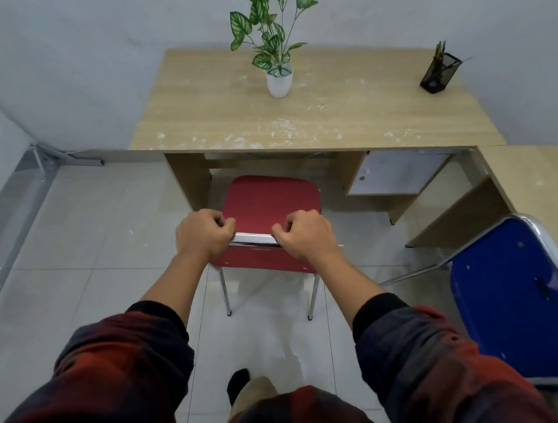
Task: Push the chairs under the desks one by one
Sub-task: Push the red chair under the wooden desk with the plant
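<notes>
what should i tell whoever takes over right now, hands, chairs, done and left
Left hand and right hand both grip the chrome top rail of the red chair's backrest.
The red chair faces the knee opening of the wooden desk; its seat front is about at the desk edge, the rest still outside.
The blue chair stands untouched on the right, by the side desk.
Done: nothing fully tucked in yet.
Left: push the red chair under, then the blue one.

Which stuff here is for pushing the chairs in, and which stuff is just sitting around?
For the job: red chair, blue chair, desk, side desk, left hand and right hand gripping the red chair's back.

Just sitting around: plant, pen holder.
</notes>
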Action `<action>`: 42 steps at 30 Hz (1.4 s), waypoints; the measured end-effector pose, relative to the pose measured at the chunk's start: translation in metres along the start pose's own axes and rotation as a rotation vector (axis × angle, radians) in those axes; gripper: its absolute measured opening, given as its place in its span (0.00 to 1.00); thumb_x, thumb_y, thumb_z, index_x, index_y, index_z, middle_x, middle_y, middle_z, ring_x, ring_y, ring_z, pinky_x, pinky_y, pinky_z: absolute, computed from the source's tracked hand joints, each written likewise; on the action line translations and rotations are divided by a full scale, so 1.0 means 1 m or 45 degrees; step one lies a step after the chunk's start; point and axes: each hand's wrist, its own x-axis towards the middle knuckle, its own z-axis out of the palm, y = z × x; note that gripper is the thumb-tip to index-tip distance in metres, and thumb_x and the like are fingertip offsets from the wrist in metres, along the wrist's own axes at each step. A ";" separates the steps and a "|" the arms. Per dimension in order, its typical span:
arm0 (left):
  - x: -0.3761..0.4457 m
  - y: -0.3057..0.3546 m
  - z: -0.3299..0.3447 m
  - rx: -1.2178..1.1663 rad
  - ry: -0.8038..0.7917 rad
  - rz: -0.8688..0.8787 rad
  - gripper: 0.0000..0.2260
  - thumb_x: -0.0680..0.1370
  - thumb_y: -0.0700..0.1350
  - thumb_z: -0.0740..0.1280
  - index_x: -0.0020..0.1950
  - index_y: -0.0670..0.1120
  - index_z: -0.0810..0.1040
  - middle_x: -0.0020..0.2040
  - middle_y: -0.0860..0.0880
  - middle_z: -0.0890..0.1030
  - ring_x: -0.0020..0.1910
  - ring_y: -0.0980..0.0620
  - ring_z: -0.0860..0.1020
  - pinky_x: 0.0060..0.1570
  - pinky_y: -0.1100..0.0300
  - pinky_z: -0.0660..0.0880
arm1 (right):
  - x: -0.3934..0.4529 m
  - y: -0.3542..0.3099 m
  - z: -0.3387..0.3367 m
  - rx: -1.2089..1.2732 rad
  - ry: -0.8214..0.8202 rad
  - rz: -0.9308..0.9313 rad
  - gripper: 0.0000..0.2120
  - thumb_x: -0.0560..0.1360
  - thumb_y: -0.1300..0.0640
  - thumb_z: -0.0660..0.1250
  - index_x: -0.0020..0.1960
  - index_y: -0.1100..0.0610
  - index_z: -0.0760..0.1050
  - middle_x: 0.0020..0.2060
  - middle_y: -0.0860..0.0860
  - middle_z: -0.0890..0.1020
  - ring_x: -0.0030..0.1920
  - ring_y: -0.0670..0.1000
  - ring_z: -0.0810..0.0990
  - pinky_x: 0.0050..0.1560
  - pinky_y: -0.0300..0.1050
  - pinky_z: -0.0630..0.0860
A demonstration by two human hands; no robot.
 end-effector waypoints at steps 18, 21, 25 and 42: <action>0.108 -0.029 -0.021 -0.022 -0.134 0.049 0.14 0.72 0.54 0.64 0.29 0.48 0.78 0.27 0.52 0.77 0.31 0.52 0.76 0.32 0.61 0.71 | 0.087 -0.044 0.019 0.012 0.014 0.136 0.20 0.71 0.40 0.61 0.29 0.54 0.73 0.25 0.48 0.76 0.31 0.53 0.77 0.31 0.42 0.69; 0.116 -0.019 -0.017 -0.018 -0.142 0.032 0.15 0.72 0.54 0.63 0.30 0.47 0.78 0.27 0.51 0.78 0.30 0.51 0.77 0.33 0.60 0.74 | 0.099 -0.033 0.009 0.027 -0.012 0.117 0.19 0.73 0.43 0.64 0.28 0.53 0.71 0.24 0.49 0.75 0.29 0.51 0.74 0.30 0.41 0.63; 0.121 0.002 -0.005 -0.035 -0.164 0.013 0.15 0.73 0.56 0.63 0.31 0.48 0.78 0.27 0.51 0.79 0.30 0.51 0.77 0.34 0.59 0.73 | 0.115 -0.008 -0.002 0.042 -0.035 0.092 0.20 0.73 0.45 0.66 0.27 0.53 0.70 0.22 0.48 0.72 0.26 0.50 0.71 0.29 0.41 0.61; 0.159 0.051 0.019 -0.078 -0.125 -0.070 0.16 0.69 0.57 0.59 0.31 0.48 0.78 0.28 0.51 0.79 0.32 0.49 0.77 0.35 0.59 0.71 | 0.178 0.033 -0.038 0.090 -0.123 -0.036 0.18 0.73 0.44 0.65 0.29 0.54 0.72 0.23 0.49 0.73 0.26 0.50 0.71 0.29 0.41 0.64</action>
